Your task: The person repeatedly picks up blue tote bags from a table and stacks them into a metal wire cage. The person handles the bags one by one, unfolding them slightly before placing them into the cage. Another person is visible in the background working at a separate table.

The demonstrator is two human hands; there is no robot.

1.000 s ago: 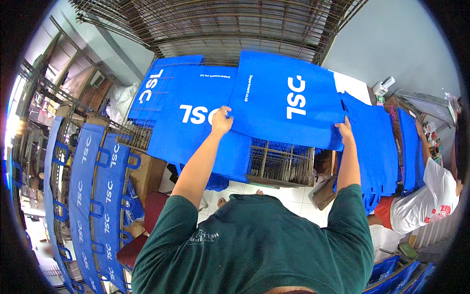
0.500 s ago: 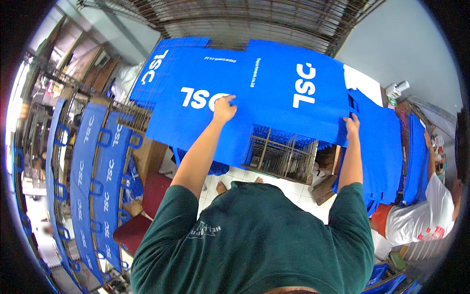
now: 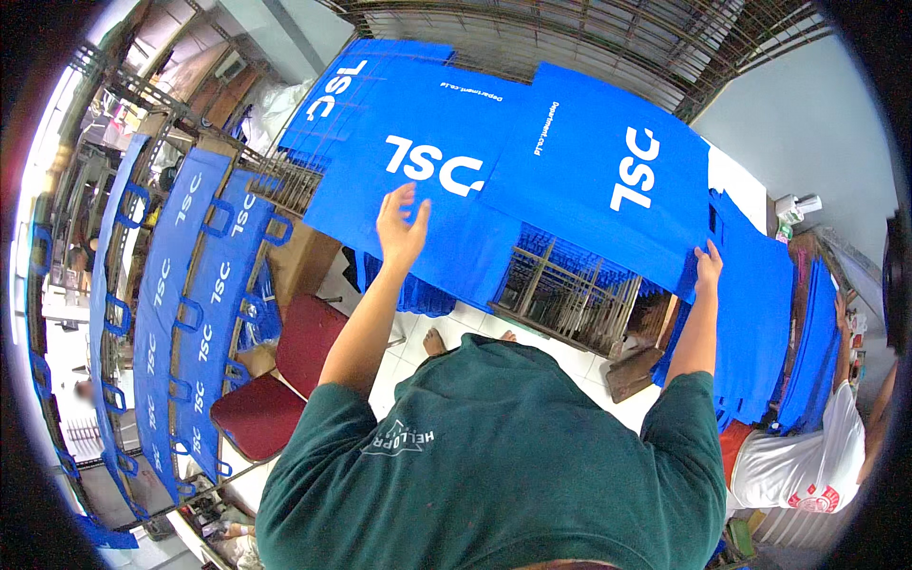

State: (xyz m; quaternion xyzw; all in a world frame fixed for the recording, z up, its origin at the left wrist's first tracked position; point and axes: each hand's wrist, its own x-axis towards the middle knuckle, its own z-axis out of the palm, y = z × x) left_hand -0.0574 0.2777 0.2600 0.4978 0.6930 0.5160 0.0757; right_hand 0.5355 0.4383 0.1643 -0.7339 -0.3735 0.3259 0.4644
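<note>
Two wide blue fabric sheets with white printed lettering lie side by side on a metal rack. My left hand [image 3: 403, 233] is over the near part of the left sheet [image 3: 380, 204], just below its large print. Its fingers are spread and hold nothing. At the right sheet [image 3: 579, 180], my right hand [image 3: 706, 268] pinches the near right corner between thumb and fingers. The right sheet overlaps the edge of the left one. More blue fabric [image 3: 755, 294] is piled just right of my right hand.
Below the sheets is a wire rack [image 3: 570, 294]. Blue bags with handles [image 3: 152, 351] hang in rows at the left, near a dark red chair [image 3: 256, 418]. At the right, a person in a white shirt [image 3: 798, 456] touches a stack of blue fabric [image 3: 812, 318].
My left hand has come off the print on the left sheet and moved left, its fingers opening. My right hand stays at the right sheet's corner. The view has shifted, moving the scene rightward.
</note>
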